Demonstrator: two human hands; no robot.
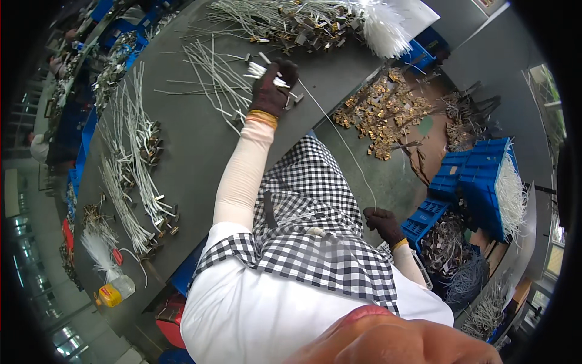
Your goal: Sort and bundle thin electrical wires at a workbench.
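My left hand point(274, 91), in a dark glove, reaches out over the grey table point(200, 136). Its fingers close around a bunch of short white tube-like pieces point(262, 72). A thin white wire point(347, 141) runs from beside that hand down to my right hand point(383, 224). Near my right hip, the gloved right hand is closed on the wire's lower end. Just left of my left hand, loose white wires point(212, 79) with small block-like ends lie spread on the table. Exactly how the wire meets my left hand is hidden.
A large heap of wires with metal parts point(303, 27) lies at the far edge, and more wire bundles point(136, 164) on the left. A plastic bottle point(115, 291) stands near left. Brassy small parts point(382, 112) are heaped at right, beyond blue crates point(479, 182).
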